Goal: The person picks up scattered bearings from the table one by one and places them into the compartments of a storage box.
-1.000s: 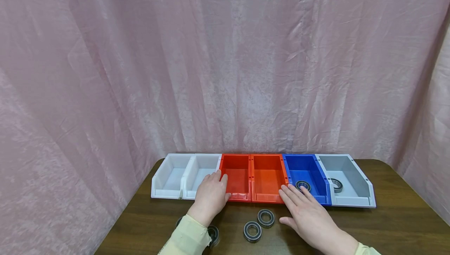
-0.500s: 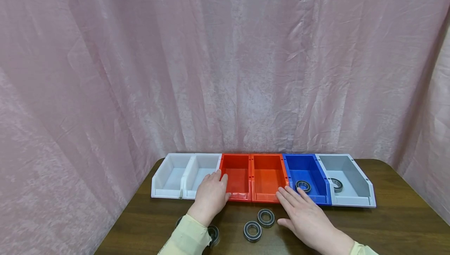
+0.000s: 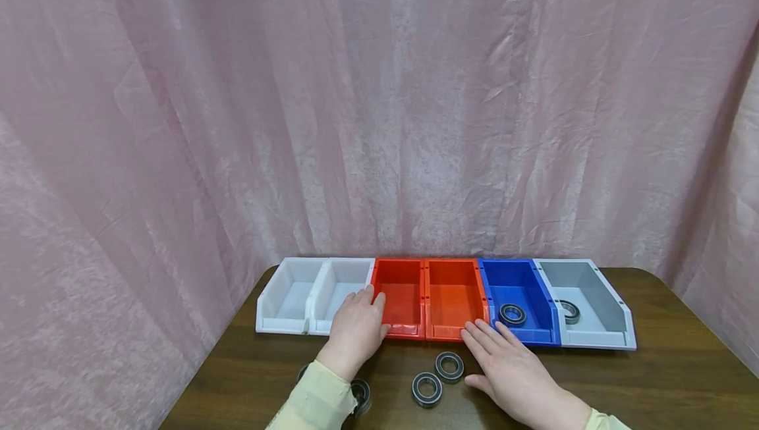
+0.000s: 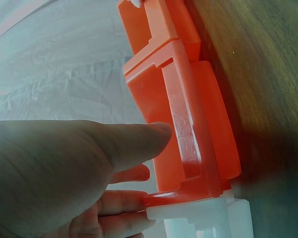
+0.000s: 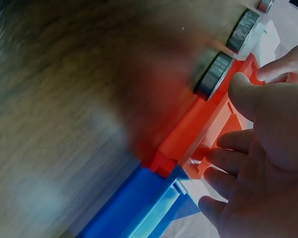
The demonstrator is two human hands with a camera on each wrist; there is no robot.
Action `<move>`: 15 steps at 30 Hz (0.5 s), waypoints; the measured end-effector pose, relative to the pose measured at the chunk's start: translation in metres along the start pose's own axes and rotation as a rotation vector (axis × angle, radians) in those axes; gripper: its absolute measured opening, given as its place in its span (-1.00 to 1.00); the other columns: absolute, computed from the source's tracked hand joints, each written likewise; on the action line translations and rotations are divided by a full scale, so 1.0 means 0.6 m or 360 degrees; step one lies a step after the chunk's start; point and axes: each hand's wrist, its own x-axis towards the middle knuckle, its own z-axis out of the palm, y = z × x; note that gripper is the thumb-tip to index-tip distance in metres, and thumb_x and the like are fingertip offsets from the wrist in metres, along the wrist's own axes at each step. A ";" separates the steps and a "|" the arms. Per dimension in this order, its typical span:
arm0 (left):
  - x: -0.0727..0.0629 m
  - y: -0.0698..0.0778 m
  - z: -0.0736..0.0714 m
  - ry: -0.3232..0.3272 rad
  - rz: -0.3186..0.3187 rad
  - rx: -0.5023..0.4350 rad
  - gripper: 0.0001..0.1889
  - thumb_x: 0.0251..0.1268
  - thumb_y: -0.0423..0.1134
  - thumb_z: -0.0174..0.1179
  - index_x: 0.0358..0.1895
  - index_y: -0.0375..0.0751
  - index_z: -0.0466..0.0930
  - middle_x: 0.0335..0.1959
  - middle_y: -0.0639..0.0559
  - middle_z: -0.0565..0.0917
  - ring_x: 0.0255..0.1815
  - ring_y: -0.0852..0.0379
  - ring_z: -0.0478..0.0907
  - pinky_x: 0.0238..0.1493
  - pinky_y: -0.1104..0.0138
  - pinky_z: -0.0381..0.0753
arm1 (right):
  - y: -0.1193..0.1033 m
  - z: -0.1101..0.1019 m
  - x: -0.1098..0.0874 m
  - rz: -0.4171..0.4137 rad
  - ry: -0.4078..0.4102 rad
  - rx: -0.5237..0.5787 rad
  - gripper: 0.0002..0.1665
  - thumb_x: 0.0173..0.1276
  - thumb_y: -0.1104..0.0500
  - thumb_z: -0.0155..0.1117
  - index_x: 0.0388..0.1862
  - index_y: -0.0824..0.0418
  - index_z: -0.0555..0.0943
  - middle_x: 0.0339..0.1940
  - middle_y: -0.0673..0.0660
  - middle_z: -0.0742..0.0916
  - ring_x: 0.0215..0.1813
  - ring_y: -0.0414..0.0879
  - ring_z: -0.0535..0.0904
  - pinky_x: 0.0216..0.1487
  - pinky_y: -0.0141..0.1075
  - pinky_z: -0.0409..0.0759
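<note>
Near orange bin (image 3: pixel 450 305), right hand (image 3: pixel 514 372) outstretched.

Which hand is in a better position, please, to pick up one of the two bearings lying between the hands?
Probably the right hand: it is close beside the nearer bearing and holds nothing. The left hand is farther away, at the edge of the red bin.

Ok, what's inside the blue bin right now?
One dark ring lies inside the blue bin, near its front. The right hand covers the bin's front left corner in the head view, so that spot cannot be seen.
</note>
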 end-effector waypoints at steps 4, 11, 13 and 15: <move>0.000 0.001 -0.002 0.0004 -0.0002 -0.0006 -0.25 0.20 0.04 0.67 0.38 -0.30 0.70 0.34 -0.31 0.71 0.33 -0.22 0.67 0.43 -0.05 0.63 | -0.005 0.001 0.002 -0.0026 -0.0032 -0.0001 -0.14 0.52 -0.18 0.48 0.60 0.28 0.54 0.62 0.25 0.57 0.68 0.24 0.39 0.68 0.29 0.23; 0.000 0.001 -0.004 0.0000 -0.0007 -0.0014 -0.24 0.19 0.04 0.67 0.38 -0.31 0.69 0.35 -0.31 0.70 0.34 -0.22 0.67 0.44 -0.05 0.62 | -0.017 0.003 0.005 -0.0099 -0.0108 0.0043 -0.13 0.53 -0.19 0.47 0.61 0.25 0.53 0.62 0.21 0.58 0.66 0.22 0.42 0.65 0.27 0.29; 0.000 0.001 -0.004 -0.0007 -0.0010 -0.0014 -0.24 0.20 0.04 0.67 0.39 -0.30 0.69 0.35 -0.31 0.70 0.34 -0.22 0.66 0.45 -0.05 0.61 | -0.020 0.005 0.006 -0.0128 -0.0117 0.0040 -0.14 0.53 -0.19 0.47 0.61 0.25 0.54 0.61 0.21 0.58 0.65 0.22 0.44 0.63 0.26 0.34; 0.000 0.001 -0.004 -0.0011 -0.0009 -0.0011 -0.25 0.20 0.04 0.67 0.39 -0.30 0.70 0.35 -0.31 0.69 0.34 -0.22 0.66 0.45 -0.05 0.61 | -0.023 0.007 0.007 -0.0149 -0.0114 0.0029 -0.15 0.53 -0.20 0.47 0.61 0.24 0.54 0.60 0.20 0.59 0.63 0.21 0.46 0.61 0.25 0.38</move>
